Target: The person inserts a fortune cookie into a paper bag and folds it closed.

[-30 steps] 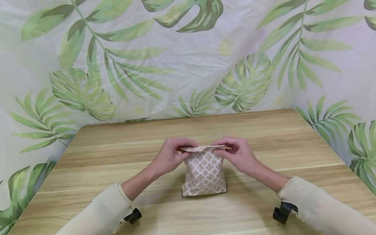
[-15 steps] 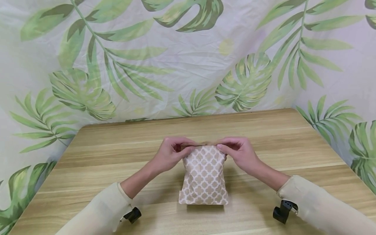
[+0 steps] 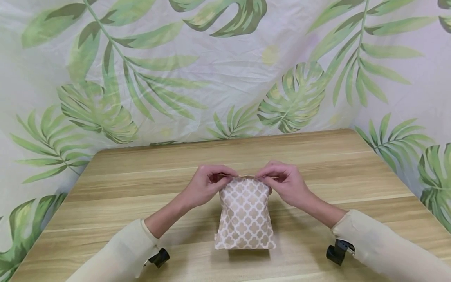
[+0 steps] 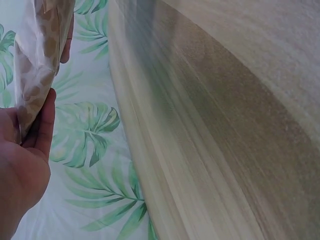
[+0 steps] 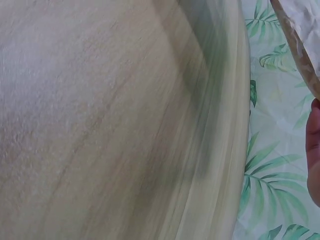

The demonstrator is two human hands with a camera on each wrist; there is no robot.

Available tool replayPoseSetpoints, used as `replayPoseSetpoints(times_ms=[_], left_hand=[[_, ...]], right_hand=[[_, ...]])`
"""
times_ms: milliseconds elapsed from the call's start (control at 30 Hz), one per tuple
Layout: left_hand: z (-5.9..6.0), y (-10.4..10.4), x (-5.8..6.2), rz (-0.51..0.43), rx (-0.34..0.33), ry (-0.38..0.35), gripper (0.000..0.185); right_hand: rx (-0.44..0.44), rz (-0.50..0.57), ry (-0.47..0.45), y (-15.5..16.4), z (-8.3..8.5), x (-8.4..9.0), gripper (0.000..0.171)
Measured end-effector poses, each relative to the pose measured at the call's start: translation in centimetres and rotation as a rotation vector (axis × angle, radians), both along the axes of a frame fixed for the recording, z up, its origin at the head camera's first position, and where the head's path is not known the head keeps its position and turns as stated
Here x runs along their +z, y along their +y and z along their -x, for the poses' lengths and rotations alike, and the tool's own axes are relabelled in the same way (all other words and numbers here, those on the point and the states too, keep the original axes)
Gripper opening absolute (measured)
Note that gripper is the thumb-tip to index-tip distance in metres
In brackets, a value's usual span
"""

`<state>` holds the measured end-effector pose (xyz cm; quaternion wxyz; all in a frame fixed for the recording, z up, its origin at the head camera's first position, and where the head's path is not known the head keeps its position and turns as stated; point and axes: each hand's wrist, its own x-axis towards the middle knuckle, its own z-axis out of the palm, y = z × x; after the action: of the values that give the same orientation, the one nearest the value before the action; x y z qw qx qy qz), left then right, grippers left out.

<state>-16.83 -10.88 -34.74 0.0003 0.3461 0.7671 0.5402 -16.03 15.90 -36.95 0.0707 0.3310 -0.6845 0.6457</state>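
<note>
A small beige paper bag (image 3: 245,215) with a white lattice pattern hangs between both hands in the head view. Its lower edge casts a dark shadow on the table beneath. My left hand (image 3: 208,184) pinches the top left corner between thumb and fingers. At the top right, my right hand (image 3: 283,182) pinches the same edge. In the left wrist view the bag (image 4: 40,55) appears from the side, with the left hand (image 4: 25,165) gripping its end. Only a strip of the bag (image 5: 302,40) and part of the right hand (image 5: 313,155) enter the right wrist view.
A wood-grain table (image 3: 141,188) spreads beneath the hands. Behind it hangs a pale cloth (image 3: 225,78) printed with green leaves. Black wrist-camera mounts (image 3: 159,258) stick out below the sleeves.
A second ago a strip at the bag's top was folded toward me; now that strip is turned out of sight. The bag's patterned face shows longer, and the right hand has shifted slightly inward.
</note>
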Motion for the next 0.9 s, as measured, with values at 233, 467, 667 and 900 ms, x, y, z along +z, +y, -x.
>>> replayPoseSetpoints(times_ms=[233,467,667,900], left_hand=[[0.24,-0.12,-0.28,0.003,-0.022,-0.007,0.024],[0.57,-0.16,-0.70,0.032,-0.013,0.073,0.027],[0.53,-0.29,-0.73,0.069,-0.029,0.095,0.026],[0.63,-0.17,-0.75,0.060,-0.020,0.101,0.013]], right_hand=[[-0.020,-0.042,0.059,0.13,0.47,-0.37,0.021],[-0.033,-0.108,0.121,0.30,0.71,-0.60,0.027],[-0.007,-0.120,0.101,0.43,0.58,-0.49,0.019],[-0.020,-0.146,0.070,0.29,0.51,-0.15,0.013]])
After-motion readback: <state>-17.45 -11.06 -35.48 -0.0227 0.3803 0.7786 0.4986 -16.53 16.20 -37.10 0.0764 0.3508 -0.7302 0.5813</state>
